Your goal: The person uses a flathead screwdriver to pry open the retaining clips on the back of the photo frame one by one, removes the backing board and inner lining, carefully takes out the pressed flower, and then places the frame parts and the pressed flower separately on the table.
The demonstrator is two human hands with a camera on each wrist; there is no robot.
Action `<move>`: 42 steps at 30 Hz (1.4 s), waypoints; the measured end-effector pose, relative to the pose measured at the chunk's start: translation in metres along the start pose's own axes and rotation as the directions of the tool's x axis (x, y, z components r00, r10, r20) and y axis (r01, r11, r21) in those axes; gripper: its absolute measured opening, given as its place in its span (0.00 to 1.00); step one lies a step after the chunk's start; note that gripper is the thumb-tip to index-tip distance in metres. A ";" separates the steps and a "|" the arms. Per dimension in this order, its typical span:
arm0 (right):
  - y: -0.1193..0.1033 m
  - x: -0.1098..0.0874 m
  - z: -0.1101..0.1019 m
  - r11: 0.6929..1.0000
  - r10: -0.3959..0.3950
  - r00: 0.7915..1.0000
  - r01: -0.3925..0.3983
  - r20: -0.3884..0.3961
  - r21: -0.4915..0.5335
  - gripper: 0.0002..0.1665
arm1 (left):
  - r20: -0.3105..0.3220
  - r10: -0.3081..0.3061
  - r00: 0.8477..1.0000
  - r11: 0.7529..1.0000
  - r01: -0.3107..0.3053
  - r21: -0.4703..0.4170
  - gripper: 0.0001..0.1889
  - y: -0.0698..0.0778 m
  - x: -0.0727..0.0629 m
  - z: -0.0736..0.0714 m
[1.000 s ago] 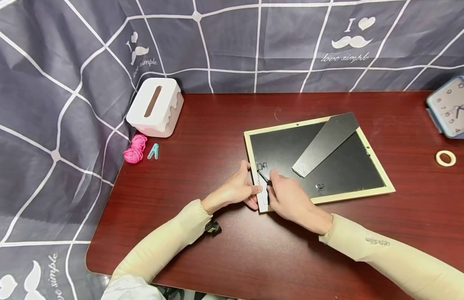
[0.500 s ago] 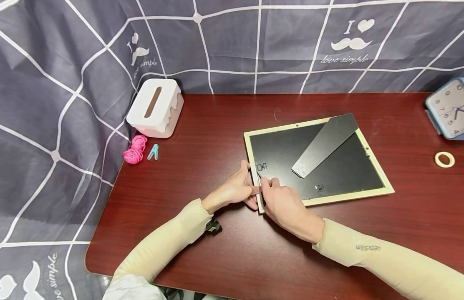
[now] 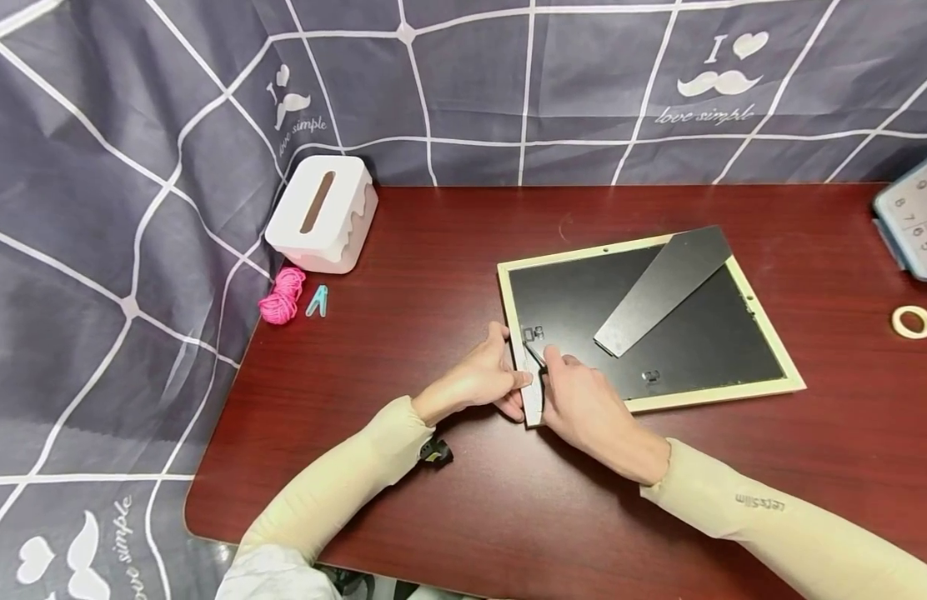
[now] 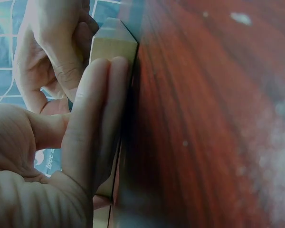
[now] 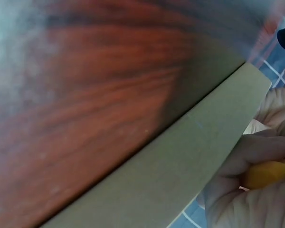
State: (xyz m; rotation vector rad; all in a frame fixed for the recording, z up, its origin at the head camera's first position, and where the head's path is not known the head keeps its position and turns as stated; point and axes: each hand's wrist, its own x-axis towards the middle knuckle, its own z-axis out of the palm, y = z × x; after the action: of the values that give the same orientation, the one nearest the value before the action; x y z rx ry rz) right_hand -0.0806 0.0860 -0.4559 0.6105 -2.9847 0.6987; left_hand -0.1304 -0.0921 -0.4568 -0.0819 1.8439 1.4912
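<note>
A picture frame [image 3: 734, 392] with a pale wooden border lies back side up on the table, its black backing board [image 3: 561, 300] showing. Across the board slants a grey-black stand leg [image 3: 658, 292]. My left hand [image 3: 482, 375] pinches the frame's left border near its front corner, thumb on top and fingers along the outer side. My right hand [image 3: 591, 408] grips a screwdriver [image 3: 534, 354] with a thin metal shaft, its tip at the board's left edge beside a small metal hanger [image 3: 533, 333]. A yellow-orange handle [image 5: 266, 175] shows between the fingers in the right wrist view.
A white tissue box [image 3: 321, 212], pink yarn [image 3: 282, 296] and a teal clothespin [image 3: 318, 302] sit at the left. Toward the right edge are a roll of tape [image 3: 913, 322] and a blue clock [image 3: 917, 221]. A grey patterned curtain [image 3: 583, 92] hangs behind.
My right hand shifts left toward the frame's left border, then back a little to the right, still gripping the screwdriver. My left hand keeps its place on the frame. The head view turns slightly left.
</note>
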 end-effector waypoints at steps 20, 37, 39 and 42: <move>-0.010 -0.005 0.013 0.942 -0.178 0.982 0.151 -0.066 -0.300 0.30 | 0.031 0.041 0.999 0.998 -0.043 0.054 0.29 -0.001 0.003 -0.004; -0.002 -0.004 0.000 1.000 0.013 1.000 -0.013 0.002 -0.026 0.10 | -0.005 0.019 1.000 0.995 -0.019 0.098 0.34 0.001 0.000 -0.011; 0.002 -0.009 -0.006 0.999 0.037 0.999 -0.036 -0.029 0.035 0.09 | -0.047 0.037 0.998 0.983 -0.028 0.184 0.36 0.008 0.001 -0.018; 0.014 -0.020 -0.012 0.992 0.077 0.992 -0.067 -0.096 0.110 0.07 | -0.155 0.189 0.970 0.917 -0.117 0.381 0.34 0.020 0.010 -0.032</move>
State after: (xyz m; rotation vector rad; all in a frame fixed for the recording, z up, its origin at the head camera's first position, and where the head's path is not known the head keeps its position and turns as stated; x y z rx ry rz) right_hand -0.0683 0.1095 -0.4531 0.4582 -2.9042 0.8717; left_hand -0.1629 -0.1097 -0.4452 0.1104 2.3043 1.2442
